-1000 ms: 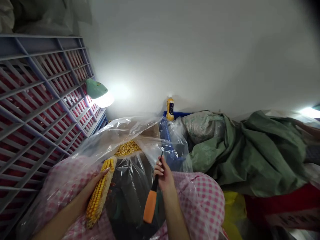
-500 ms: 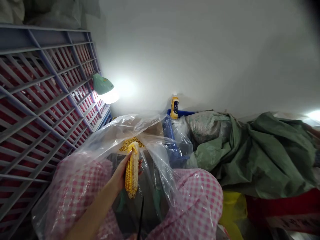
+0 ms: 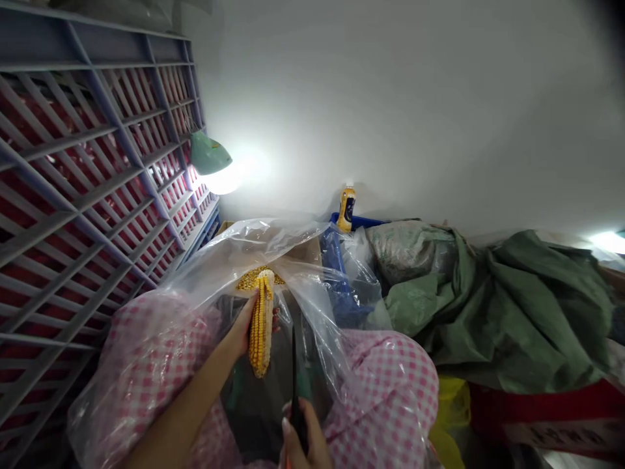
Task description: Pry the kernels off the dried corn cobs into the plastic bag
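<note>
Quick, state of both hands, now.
Left hand: closed around a corn cob, held upright.
Right hand: closed on a thin dark tool, its shaft pointing up beside the cob.

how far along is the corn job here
Done: loose kernels lie piled on the clear plastic. In hand: the left hand holds a corn cob upright, the right hand a thin dark tool beside it, not touching. Left: this cob, its visible side full of kernels.

Dim room — lamp [image 3: 211, 156] glare, edges warped.
</note>
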Demonstrator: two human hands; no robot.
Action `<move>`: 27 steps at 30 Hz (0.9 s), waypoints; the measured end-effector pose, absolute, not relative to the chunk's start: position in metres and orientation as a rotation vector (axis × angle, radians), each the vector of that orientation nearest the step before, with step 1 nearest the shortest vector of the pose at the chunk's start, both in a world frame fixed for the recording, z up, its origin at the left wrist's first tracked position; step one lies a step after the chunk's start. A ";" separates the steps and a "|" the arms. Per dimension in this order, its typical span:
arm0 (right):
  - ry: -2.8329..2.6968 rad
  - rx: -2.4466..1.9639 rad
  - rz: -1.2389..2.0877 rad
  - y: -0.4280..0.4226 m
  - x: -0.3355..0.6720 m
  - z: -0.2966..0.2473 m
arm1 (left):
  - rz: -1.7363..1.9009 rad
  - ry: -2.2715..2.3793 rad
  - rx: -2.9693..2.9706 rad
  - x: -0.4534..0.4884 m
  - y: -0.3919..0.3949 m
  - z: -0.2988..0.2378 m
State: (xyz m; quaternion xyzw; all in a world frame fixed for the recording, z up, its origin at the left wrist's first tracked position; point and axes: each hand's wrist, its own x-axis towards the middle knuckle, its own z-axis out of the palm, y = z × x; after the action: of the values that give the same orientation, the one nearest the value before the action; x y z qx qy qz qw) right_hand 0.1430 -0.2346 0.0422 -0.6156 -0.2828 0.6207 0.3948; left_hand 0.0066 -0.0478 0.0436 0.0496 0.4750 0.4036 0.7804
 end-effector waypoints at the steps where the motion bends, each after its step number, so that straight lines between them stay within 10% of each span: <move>1: -0.732 -1.582 1.560 -0.228 0.141 0.039 | 0.861 1.028 0.117 0.007 -0.049 0.042; 27: -0.986 -1.837 1.620 -0.138 0.131 0.070 | 0.781 1.098 0.204 0.014 -0.057 0.033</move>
State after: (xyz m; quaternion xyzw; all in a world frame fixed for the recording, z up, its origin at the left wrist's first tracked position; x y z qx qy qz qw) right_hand 0.1314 -0.1382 0.0695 -0.6740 -0.3619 0.5943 0.2482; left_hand 0.0142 -0.0567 0.0326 0.0942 0.5074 0.3609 0.7768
